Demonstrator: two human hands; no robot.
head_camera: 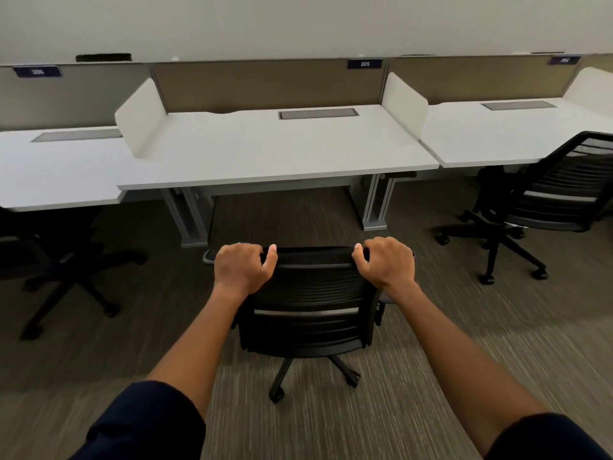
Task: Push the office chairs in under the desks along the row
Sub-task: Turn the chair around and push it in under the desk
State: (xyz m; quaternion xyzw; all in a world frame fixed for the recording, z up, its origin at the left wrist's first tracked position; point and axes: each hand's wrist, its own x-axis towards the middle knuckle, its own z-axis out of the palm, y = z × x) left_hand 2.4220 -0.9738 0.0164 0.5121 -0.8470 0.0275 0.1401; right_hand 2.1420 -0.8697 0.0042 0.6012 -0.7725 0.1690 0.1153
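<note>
Before desk, both hands gripping chair top edge

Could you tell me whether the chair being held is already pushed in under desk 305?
Out: the chair stands on carpet short of the desk.

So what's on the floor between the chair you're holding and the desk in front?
Nothing. In the head view, only bare striped carpet lies between the held chair and the middle desk. The way under is open.

plate on middle desk's back panel: "305" | left and right plates: blurred, unreadable
</note>
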